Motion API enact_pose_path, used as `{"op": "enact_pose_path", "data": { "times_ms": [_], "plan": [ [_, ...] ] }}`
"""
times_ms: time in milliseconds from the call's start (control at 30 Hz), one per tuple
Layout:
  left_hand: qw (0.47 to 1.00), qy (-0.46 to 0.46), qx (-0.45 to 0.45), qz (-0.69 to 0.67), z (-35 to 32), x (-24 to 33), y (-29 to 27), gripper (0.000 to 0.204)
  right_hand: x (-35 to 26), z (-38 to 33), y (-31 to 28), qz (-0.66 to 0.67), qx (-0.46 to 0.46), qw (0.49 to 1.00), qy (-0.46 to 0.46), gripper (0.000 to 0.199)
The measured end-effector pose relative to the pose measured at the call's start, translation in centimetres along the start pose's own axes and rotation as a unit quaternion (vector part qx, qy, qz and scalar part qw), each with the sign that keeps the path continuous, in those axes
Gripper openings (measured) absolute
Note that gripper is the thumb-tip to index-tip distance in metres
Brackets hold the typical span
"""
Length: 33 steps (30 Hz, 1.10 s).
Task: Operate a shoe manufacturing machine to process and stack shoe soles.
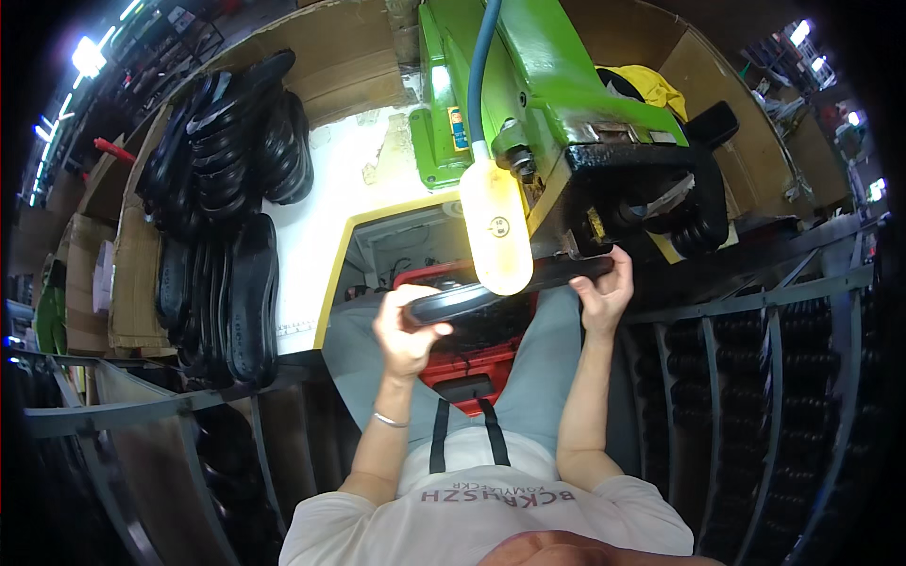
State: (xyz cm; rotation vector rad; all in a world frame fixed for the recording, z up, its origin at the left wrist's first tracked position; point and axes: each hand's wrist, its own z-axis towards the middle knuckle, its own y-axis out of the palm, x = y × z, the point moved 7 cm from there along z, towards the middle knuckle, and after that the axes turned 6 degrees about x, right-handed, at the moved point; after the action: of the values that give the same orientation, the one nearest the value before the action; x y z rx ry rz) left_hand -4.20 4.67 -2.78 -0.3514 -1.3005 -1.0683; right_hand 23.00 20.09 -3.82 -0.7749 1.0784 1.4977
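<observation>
I am seated at a green machine (557, 85), looking down at my two bare hands. Between them I hold a long black shoe sole (510, 288), lying roughly level and pushed up under the machine's black head (642, 160). My left hand (406, 330) is curled around the sole's near end, thumb on top and fingers wrapped beneath. My right hand (604, 288) grips the far end, fingers closed over its edge right beside the machine. A pale yellow lamp (495, 226) on a blue-grey flexible arm hangs straight in front of the sole and hides its middle part. Below my hands, between my knees, sits a red crate (472, 363). To my left, on the white tabletop (330, 189), many more black soles (226, 141) are stacked on edge in rows. To my right, a dark metal rack (764, 377) holds further stacks of black soles. Brown cardboard (349, 57) lines the back of the bench
</observation>
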Motion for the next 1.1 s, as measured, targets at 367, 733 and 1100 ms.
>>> {"op": "enact_pose_path", "data": {
  "times_ms": [367, 733, 1100],
  "plan": [
    [0.998, 0.001, -0.053, 0.044, 0.5, -4.7, 6.9, 0.049, -3.8, 3.2, -6.5, -0.163, 0.084, 0.978, -0.097, 0.061],
    [0.992, -0.038, 0.015, -0.116, 0.6, -1.8, -3.1, 0.052, -6.0, -1.1, 3.4, -0.21, 0.012, 0.971, -0.113, 0.064],
    [0.911, 0.2, -0.271, 0.24, -7.7, 3.5, 5.8, 0.038, -2.5, -11.9, 4.1, 0.168, -0.026, 0.92, 0.353, 0.085]
  ]
}}
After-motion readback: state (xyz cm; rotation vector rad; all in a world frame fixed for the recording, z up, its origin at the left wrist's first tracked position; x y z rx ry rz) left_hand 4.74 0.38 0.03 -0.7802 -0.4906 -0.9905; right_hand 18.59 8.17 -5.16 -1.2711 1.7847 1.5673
